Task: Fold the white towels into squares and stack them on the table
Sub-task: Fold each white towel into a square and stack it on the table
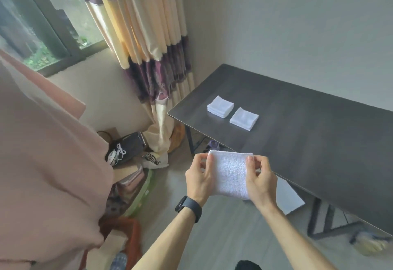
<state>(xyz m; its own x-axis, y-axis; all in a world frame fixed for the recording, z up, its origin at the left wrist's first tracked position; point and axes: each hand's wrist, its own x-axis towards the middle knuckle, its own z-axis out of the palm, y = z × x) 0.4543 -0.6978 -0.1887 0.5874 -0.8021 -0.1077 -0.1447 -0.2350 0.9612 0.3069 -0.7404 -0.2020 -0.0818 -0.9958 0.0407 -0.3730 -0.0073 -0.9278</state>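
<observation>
**Towel held in both hands beside the table; two folded stacks on the tabletop**

The setting is a room corner with plain grey walls. A dark wood-grain table (308, 142) stands along the right-hand wall, on black metal legs. To the left hangs a striped curtain (148, 42) in purple and cream bands, next to a window (38, 25). A large pink fabric (46, 152) fills the left foreground. Cluttered items, including a dark bag (127, 148) and a white printed bag, lie on the floor below the curtain.

On the tabletop, near its left end, two folded towel stacks lie just beside each other without touching: the left stack (220, 107) and the right stack (244, 118). Both are white, square and flat.

In front of the table's near edge, clear of the tabletop, a folded white towel (230, 174) is held in the air.

- The left hand (198, 179) pinches the towel's left edge, thumb on the near face, fingers curled behind. A black wristband (189, 207) sits on this wrist.
- The right hand (261, 182) pinches the right edge in the same way, thumb tip on the near face close to the top corner.

The towel's top edge runs level between the two hands; its lower edge hangs between the palms.
</observation>
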